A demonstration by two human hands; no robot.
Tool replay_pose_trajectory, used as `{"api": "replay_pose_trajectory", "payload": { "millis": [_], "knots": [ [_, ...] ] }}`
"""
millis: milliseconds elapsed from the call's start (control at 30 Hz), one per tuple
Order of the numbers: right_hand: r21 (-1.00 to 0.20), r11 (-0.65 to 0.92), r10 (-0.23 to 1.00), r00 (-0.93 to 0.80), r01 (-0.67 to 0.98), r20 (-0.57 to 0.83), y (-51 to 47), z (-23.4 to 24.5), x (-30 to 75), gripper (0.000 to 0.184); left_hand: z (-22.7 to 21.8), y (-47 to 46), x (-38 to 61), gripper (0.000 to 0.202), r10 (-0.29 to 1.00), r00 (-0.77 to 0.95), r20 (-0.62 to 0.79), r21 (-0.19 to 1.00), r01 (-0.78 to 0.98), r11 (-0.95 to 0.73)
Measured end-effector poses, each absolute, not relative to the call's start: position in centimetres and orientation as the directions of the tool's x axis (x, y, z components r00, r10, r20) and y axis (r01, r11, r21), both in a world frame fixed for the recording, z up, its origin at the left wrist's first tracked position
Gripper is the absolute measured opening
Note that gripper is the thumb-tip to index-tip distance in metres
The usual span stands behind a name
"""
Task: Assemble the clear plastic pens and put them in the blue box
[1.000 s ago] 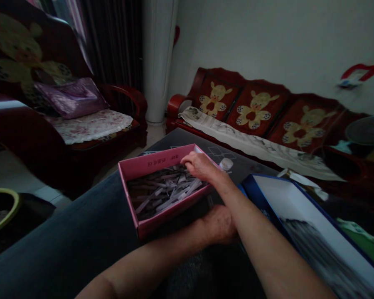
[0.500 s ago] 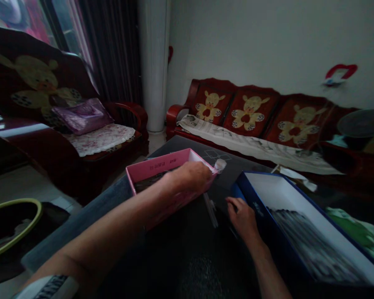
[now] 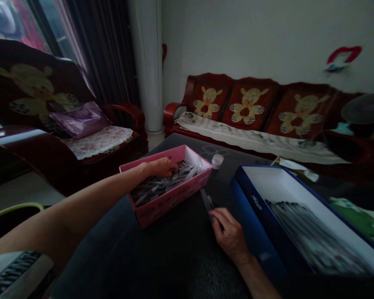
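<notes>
My left hand [image 3: 163, 167] reaches into the pink box [image 3: 171, 198] with curled fingers, just over a heap of slim whitish pen-like pieces [image 3: 183, 171]. What its fingertips pinch, if anything, is too dark to make out. On the dark table, my right hand [image 3: 230, 234] has thumb and fingers closed at the near end of a few clear pen-like tubes [image 3: 206, 200]. To the right of that hand stands a blue box [image 3: 264, 222] with a white inside. Many slim dark-and-clear pens [image 3: 311, 232] lie in it side by side.
A small clear round container [image 3: 217, 161] stands beside the pink box's far right corner. Green-and-white packaging [image 3: 358, 220] lies beyond the blue box, and a white strip [image 3: 299, 168] behind it. A yellow-rimmed bin [image 3: 15, 207] is at the left, below the table [image 3: 162, 257].
My left hand has gone from the pink box's right end leftward to over its contents. My right hand has moved down and left onto the clear tubes. The view has shifted slightly.
</notes>
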State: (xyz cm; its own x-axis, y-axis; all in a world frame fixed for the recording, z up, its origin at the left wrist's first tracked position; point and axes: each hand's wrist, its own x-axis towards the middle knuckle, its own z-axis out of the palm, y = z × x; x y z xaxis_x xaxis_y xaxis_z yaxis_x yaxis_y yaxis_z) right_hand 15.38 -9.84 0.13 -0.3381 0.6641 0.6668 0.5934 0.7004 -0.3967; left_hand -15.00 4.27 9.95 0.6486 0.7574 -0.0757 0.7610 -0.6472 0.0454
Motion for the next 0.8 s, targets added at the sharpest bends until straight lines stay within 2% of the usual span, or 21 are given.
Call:
{"api": "replay_pose_trajectory", "payload": {
  "millis": [233,367,467,533,600,667,733,800],
  "knots": [
    [-0.413,0.699,0.673,-0.340,0.584,0.657,-10.0,0.4,15.1,0.023,9.5,4.0,-14.2,0.022,0.706,0.707,-0.047,0.001,0.706,-0.708],
    [-0.440,0.681,0.696,-0.333,0.585,0.636,-9.9,0.6,15.1,0.023,11.0,4.0,-13.8,0.029,0.776,0.629,-0.031,-0.026,0.776,-0.630],
    [-0.467,0.667,0.710,-0.305,0.581,0.634,-9.9,0.7,15.0,0.023,13.9,2.6,-12.0,0.029,0.851,0.505,0.145,-0.025,0.861,-0.507],
    [-0.480,0.660,0.713,-0.280,0.578,0.643,-9.9,0.9,15.0,0.023,15.4,0.5,-9.6,0.029,0.792,0.548,0.268,-0.021,0.826,-0.564],
    [-0.479,0.660,0.709,-0.268,0.579,0.652,-9.9,0.9,15.0,0.022,15.7,-2.2,-6.5,0.026,0.738,0.646,0.194,-0.032,0.756,-0.653],
    [-0.477,0.662,0.709,-0.277,0.577,0.649,-10.0,0.9,15.0,0.021,14.3,-4.6,-3.7,0.020,0.671,0.742,0.005,-0.049,0.670,-0.741],
    [-0.490,0.657,0.716,-0.272,0.573,0.643,-10.0,0.9,15.1,0.021,12.1,-6.1,-2.0,0.019,0.665,0.733,-0.146,-0.076,0.662,-0.746],
    [-0.500,0.645,0.717,-0.229,0.578,0.659,-10.0,0.9,15.3,0.022,9.9,-6.2,-1.8,0.021,0.671,0.721,-0.171,-0.114,0.662,-0.741]
  ]
}}
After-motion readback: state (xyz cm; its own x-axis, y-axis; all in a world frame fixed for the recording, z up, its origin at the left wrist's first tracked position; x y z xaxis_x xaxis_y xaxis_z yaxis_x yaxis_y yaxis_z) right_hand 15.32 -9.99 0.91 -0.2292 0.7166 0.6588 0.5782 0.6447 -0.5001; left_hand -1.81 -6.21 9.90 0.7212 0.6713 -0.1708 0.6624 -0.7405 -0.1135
